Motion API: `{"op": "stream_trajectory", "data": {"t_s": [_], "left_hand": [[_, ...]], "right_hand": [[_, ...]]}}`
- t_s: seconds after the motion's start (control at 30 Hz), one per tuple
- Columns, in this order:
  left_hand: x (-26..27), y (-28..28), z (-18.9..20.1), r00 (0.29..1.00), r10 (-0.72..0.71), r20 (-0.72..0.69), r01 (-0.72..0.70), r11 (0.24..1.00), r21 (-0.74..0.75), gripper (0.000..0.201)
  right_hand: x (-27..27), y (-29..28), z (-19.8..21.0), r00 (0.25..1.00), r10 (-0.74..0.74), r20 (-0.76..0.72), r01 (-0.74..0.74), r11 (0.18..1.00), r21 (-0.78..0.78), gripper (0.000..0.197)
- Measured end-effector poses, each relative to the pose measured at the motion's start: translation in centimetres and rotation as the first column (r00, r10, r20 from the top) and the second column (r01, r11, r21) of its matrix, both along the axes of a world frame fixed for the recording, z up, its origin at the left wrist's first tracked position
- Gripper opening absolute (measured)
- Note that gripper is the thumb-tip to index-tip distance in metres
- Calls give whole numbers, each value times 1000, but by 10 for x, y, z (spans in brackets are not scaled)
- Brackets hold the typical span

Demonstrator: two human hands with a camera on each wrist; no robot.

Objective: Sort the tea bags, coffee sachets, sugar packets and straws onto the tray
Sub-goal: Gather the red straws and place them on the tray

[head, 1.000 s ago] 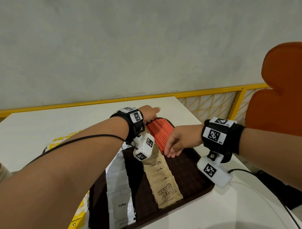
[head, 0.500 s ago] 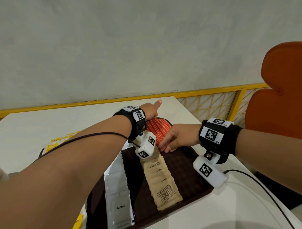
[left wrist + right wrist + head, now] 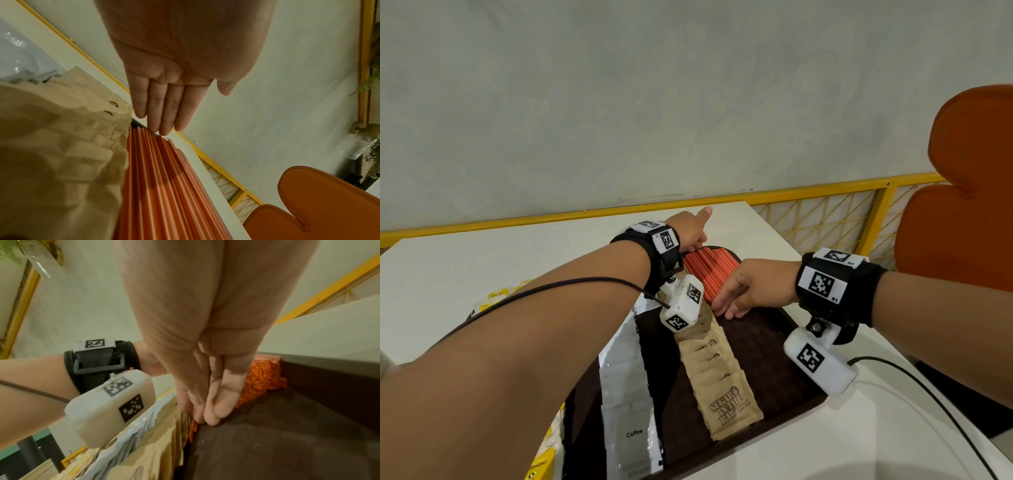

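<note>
A dark brown tray lies on the white table. On it run a row of white coffee sachets, a row of brown sugar packets and, at the far end, a bundle of orange-red straws. My left hand reaches over the bundle, its straight fingers touching the straws' far ends. My right hand has its straight fingers pressed against the straws' near ends on the tray floor. Yellow tea bags lie left of the tray.
An orange chair stands at the right beyond the table edge. A yellow rail with mesh runs along the wall behind. A black cable trails over the table's right front. More yellow packets sit at the bottom left.
My left hand has tipped up with its thumb lifted and fingers straightened at the straws' far ends. My right hand has slid slightly left along their near ends.
</note>
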State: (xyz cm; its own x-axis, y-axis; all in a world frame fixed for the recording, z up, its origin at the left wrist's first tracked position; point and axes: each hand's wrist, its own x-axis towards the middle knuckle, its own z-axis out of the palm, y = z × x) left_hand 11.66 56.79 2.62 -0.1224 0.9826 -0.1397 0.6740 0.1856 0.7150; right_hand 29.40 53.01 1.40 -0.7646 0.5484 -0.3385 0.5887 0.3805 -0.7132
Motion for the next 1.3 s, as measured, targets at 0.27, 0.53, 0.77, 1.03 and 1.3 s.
{"op": "stream_trajectory", "data": {"t_s": [0.27,0.53,0.77,1.03,1.3], "left_hand": [[6,-6,3,989,-88,-115,96,993,62,72],[17,-10,2,975,-120,-185,121,993,-3,71],[16,-7,-2,974,-136,-180,134,991,-25,72],[13,-2,-6,973,-91,-212,93,996,1,74],[10,-1,-8,970,-117,-214,119,993,-4,67]], "right_hand": [[14,6,11,999,-23,26,23,999,-22,22],[19,7,21,998,1,68,5,996,-89,21],[24,13,11,992,-24,126,25,1000,-6,26],[19,13,10,995,-31,91,35,998,-50,23],[9,7,5,998,1,64,-2,1000,21,33]]}}
